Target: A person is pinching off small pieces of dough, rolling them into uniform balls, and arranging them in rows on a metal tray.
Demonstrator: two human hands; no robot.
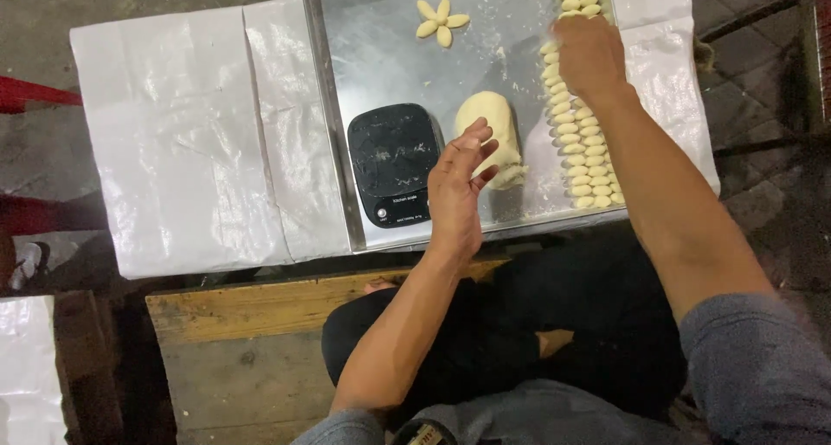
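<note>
**Setting dough pieces in rows**

Nearest you, your left hand (459, 181) hovers with fingers spread and empty, just beside the dough lump (493, 138) at its 1 o'clock. Your right hand (589, 55) rests on the rows of small dough pieces (582, 151) at 2 o'clock; whether those fingers pinch a piece I cannot tell. Keep each piece snug against its neighbour. The black scale (394, 164) sits at 9 o'clock of the lump, and a dough flower (441, 21) at 12, on the steel worktop (381, 73).

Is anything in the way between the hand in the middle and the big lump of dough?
No. The left hand hangs open just in front of the dough lump, with nothing between them. The black scale sits off to the side, and the right hand is over at the rows of small dough pieces.
</note>
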